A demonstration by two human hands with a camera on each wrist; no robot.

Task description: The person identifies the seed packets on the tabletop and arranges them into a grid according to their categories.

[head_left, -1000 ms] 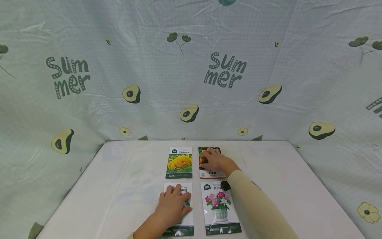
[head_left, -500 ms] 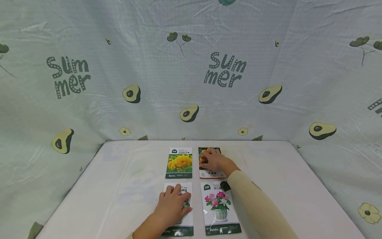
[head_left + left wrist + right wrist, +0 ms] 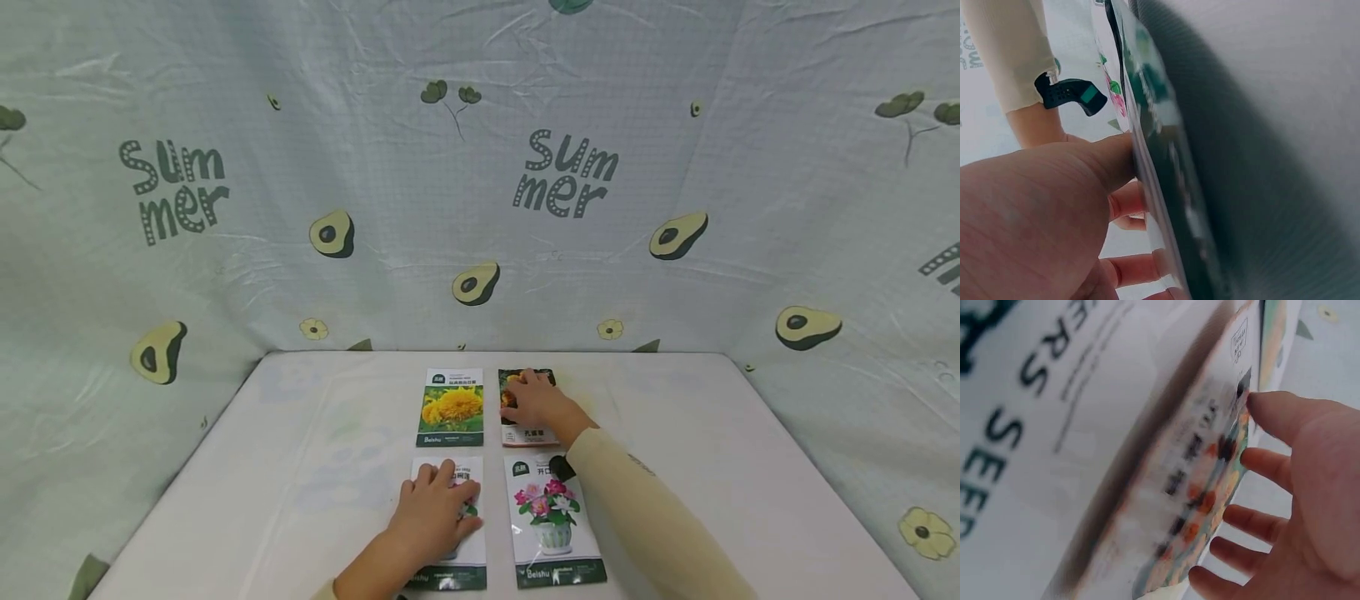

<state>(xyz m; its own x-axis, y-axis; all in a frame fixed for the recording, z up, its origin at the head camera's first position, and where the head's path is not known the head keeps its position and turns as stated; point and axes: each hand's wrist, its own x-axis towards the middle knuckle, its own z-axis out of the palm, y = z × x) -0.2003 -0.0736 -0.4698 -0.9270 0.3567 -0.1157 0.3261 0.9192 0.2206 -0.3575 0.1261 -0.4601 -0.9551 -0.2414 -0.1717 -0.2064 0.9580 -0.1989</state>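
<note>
Flower seed packets lie face up in two rows on the white table. My left hand (image 3: 431, 512) rests on the near-left packet (image 3: 472, 550), fingers spread and covering much of its picture. In the left wrist view the thumb and fingertips touch that packet's face (image 3: 1147, 144). On the far-right packet (image 3: 516, 435), printed with orange flowers, my right hand (image 3: 543, 404) rests with its fingers apart. Its fingertips touch the packet's face (image 3: 1194, 481) in the right wrist view. Nearest my right forearm is the near-right packet (image 3: 555, 542), showing pink flowers in a pot.
A packet with yellow flowers (image 3: 453, 408) lies at the far left of the group. Behind the table (image 3: 300, 500) hangs a pale cloth (image 3: 390, 183) printed with avocados, which also runs down both sides. A black wrist camera (image 3: 1072, 94) sits on my right wrist.
My right hand and sleeve have shifted very slightly to the left on the orange-flower packet. The left hand and the packets stay as they were.
</note>
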